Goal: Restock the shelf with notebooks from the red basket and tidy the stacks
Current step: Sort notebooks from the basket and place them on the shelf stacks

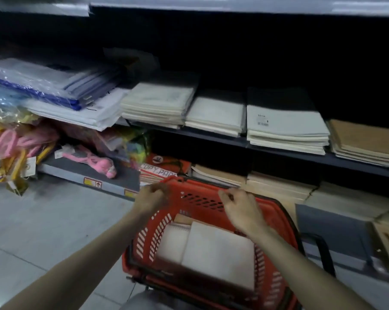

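The white notebooks (218, 253) lie flat in the red basket (202, 202), which sits on the floor on the near side, just in front of the lower shelving. Over its far rim the left hand (152, 198) and right hand (240, 208) hover apart, fingers loosely curled and, as far as the blur shows, holding nothing. The step looks like a pick-up: best to grip a few by both long edges and square them before laying them on the pale stacks (287, 130) beyond.

Only the red-and-white pack (160, 172) bears legible print, apparently "COPY PAPER", its ends hidden.
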`<move>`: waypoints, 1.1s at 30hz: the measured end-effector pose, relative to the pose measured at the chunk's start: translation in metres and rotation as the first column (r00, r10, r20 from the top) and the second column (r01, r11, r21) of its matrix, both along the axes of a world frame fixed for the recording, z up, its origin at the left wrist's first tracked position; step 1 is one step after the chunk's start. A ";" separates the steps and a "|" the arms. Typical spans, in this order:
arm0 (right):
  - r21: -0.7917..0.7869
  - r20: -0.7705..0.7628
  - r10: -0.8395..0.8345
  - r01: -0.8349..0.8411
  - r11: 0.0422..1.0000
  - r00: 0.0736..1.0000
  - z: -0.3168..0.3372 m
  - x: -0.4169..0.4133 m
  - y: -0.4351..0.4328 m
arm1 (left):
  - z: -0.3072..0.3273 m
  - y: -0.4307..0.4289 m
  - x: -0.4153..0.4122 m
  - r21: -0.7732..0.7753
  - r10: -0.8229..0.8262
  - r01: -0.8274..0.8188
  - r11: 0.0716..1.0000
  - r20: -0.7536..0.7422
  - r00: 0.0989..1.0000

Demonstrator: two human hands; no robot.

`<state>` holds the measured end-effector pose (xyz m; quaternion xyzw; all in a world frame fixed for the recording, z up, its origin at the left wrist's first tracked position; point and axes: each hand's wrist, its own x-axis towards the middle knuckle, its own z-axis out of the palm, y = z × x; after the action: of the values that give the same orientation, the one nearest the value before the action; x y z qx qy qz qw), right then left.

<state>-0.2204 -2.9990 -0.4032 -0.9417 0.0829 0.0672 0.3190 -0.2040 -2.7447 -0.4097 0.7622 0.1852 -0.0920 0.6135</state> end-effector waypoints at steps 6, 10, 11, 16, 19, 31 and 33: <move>-0.020 -0.534 -0.230 0.260 0.965 0.814 -0.125 -0.038 -0.054 | -0.099 -0.042 -0.013 -0.057 -0.162 0.153 0.987 -0.446 0.880; -0.006 -0.643 -0.290 0.375 0.927 0.709 -0.178 -0.052 -0.059 | -0.155 -0.045 -0.026 0.028 -0.207 0.282 0.959 -0.609 0.765; 0.006 -0.654 -0.297 0.397 0.918 0.696 -0.185 -0.052 -0.056 | -0.161 -0.046 -0.027 0.014 -0.197 0.266 0.964 -0.633 0.748; 0.075 -0.685 -0.386 0.586 0.807 0.619 -0.201 -0.045 -0.041 | -0.170 -0.039 -0.023 -0.195 -0.188 0.077 0.978 -0.656 0.731; 0.137 -0.678 -0.431 0.679 0.722 0.595 -0.214 -0.048 -0.038 | -0.169 -0.039 -0.023 -0.222 -0.196 0.063 0.973 -0.656 0.729; 0.001 -0.612 -0.448 0.567 0.824 0.652 -0.196 -0.050 -0.032 | -0.175 -0.046 -0.023 -0.019 -0.233 0.291 0.957 -0.649 0.724; -0.015 -0.584 -0.464 0.563 0.826 0.666 -0.193 -0.052 -0.030 | -0.170 -0.046 -0.024 -0.035 -0.228 0.271 0.962 -0.650 0.725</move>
<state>-0.2722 -3.0290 -0.5961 -0.7858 0.4301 0.2562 0.3632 -0.2280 -2.7906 -0.5797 0.7196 0.2844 -0.4253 0.4696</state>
